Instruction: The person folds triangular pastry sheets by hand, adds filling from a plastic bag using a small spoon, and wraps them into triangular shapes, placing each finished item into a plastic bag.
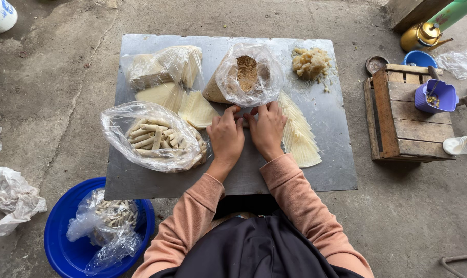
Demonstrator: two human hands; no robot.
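My left hand and my right hand lie side by side, palms down, on a grey metal sheet. Their fingertips press on a small pale roll that is mostly hidden beneath them. Just beyond the fingers stands an open plastic bag of brown crumbly filling. A fanned row of thin pale wrappers lies right of my right hand. More wrappers sit left of my left hand. A clear bag of finished rolls rests at the left.
A lump of pale mash sits at the sheet's far right. A bagged wrapper stack lies far left. A blue basin with bagged rolls stands near left. A wooden crate, purple cup and brass kettle are on the right.
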